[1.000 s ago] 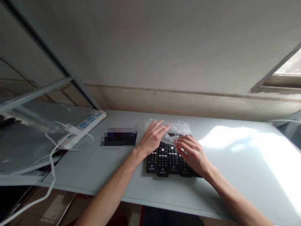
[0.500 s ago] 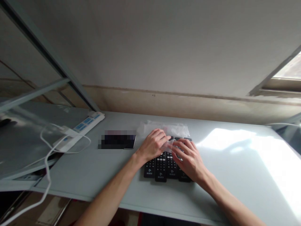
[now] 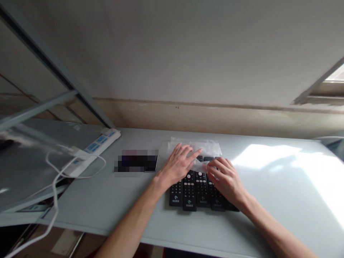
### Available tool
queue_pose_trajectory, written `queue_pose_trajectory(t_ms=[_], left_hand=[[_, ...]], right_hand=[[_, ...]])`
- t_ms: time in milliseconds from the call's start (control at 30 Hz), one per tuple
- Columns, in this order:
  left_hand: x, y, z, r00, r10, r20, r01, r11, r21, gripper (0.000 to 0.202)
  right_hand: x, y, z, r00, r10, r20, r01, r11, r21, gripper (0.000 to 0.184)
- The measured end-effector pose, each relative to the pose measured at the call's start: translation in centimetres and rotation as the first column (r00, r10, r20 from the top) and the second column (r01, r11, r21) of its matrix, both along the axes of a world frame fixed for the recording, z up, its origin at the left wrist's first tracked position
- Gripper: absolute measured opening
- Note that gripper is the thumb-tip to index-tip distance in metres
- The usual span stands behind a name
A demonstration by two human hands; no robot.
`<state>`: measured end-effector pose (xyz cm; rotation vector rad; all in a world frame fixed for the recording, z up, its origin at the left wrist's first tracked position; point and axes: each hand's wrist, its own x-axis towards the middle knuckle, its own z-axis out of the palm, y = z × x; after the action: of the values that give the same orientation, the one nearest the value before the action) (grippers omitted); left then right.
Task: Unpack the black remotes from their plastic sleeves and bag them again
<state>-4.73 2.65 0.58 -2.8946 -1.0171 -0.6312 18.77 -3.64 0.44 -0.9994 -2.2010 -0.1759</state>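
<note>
Several black remote controls (image 3: 189, 195) lie side by side on the grey table, their upper parts partly covered by my hands. My right hand (image 3: 224, 177) pinches a small clear plastic bag (image 3: 199, 165) above the remotes. Over the left remotes is my left hand (image 3: 178, 163), its fingers spread and the thumb pointing right, close to the bag's left end. Whether the left hand touches the bag I cannot tell. Behind both hands, a stack of clear plastic bags (image 3: 208, 147) lies flat.
A phone (image 3: 152, 163), partly blurred out, lies left of my hands. Farther left is a white power strip (image 3: 94, 148) with a white cable (image 3: 55, 195) looping over the table edge. A wall (image 3: 188, 120) runs along the back. Sunlight falls on the table (image 3: 268, 200) at right.
My left hand's fingers have opened and spread. The right hand has shifted slightly right with the bag, uncovering more of the remotes. The whole view has moved a little.
</note>
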Motion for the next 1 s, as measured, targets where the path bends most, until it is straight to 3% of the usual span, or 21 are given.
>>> queue_pose_trajectory(t_ms=[233,367,567,833,1000], left_hand=[[0.8,-0.7,0.7,0.993,-0.12,0.01,0.119,0.99,0.069,0.035],[0.7,-0.7,0.4,0.996,-0.088,0.019,0.086,0.993,0.074,0.033],[0.9,-0.7,0.0,0.997,-0.068,0.023,0.066,0.993,0.099,0.014],[0.8,-0.6,0.2,0.995,-0.087,0.052,0.08,0.99,0.12,0.015],[0.5,-0.6,0.5,0.993,-0.105,0.054,0.098,0.987,0.129,0.017]], right_hand=[[0.1,0.0,-0.3,0.993,0.111,-0.043,-0.114,0.991,-0.07,0.02],[0.3,0.0,0.3,0.988,0.139,-0.067,-0.144,0.987,-0.068,0.022],[-0.1,-0.5,0.3,0.965,0.235,-0.115,-0.238,0.971,-0.009,0.031],[-0.6,-1.4,0.8,0.956,0.27,-0.117,-0.262,0.962,0.078,0.031],[-0.5,-1.2,0.7,0.956,0.281,-0.081,-0.278,0.959,0.049,0.031]])
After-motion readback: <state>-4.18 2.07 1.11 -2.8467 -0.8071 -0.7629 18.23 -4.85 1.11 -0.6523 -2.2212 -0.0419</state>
